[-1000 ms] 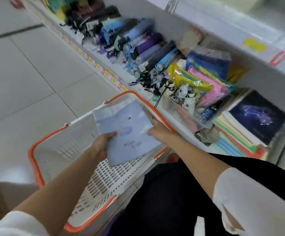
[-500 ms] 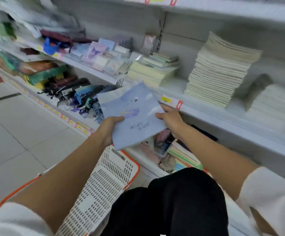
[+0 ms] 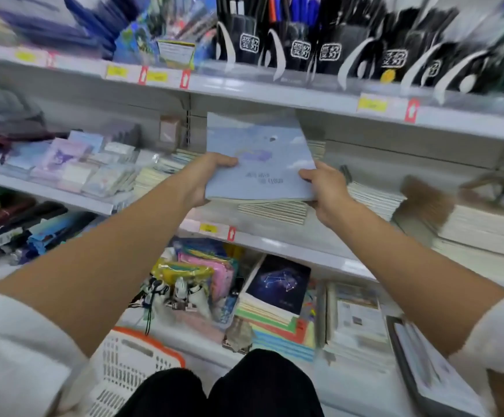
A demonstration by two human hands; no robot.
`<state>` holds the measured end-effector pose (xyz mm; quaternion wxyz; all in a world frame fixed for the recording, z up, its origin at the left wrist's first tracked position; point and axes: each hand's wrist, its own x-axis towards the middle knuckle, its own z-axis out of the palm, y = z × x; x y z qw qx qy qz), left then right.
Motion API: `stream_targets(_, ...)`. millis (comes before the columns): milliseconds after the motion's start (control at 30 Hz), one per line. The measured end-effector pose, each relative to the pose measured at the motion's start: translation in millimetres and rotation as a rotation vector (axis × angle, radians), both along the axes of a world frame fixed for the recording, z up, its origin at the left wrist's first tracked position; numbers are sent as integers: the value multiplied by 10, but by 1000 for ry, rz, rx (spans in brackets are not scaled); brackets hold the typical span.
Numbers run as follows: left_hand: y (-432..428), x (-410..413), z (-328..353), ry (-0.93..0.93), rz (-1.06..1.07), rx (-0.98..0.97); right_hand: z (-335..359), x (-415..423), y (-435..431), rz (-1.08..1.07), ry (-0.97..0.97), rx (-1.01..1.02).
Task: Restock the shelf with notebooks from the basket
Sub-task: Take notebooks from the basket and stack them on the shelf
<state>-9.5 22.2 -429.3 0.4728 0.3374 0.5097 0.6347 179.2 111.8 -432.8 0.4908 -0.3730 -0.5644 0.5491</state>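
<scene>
At centre, room opens between the low notebook stack (image 3: 271, 211) and the upper shelf (image 3: 259, 92); taller stacks (image 3: 377, 198) block the right.

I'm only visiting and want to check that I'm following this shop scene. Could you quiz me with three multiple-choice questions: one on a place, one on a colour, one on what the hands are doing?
1. Where is the blue notebook?
A. Flat on the floor
B. Held over a stack of notebooks on the middle shelf
C. Among the pens on the top shelf

2. What colour is the rim of the basket?
A. Orange
B. Green
C. Black

3. What are the left hand and right hand doing?
A. Both grip the notebook
B. Only one grips it
C. Both hang empty

Answers:
1 B: its near edge sits just above the stack.
2 A: an orange band runs along the top of the white basket.
3 A: each hand has a thumb on the cover, one at each side.
</scene>
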Motion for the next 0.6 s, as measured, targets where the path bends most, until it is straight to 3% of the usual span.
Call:
stream_targets(167, 415, 153, 249, -3, -14, 36, 178, 104, 364, -118, 73, -104)
stream_targets(300, 727, 67, 296, -110, 56, 229, 315, -32, 619, -255, 211, -167)
stream_targets(533, 1267, -201, 230, 436, 308, 349, 396, -126, 1171, -384, -69, -27)
stream_targets(600, 1450, -281, 180, 491, 366, 361, 346, -136, 1301, -350, -103, -15)
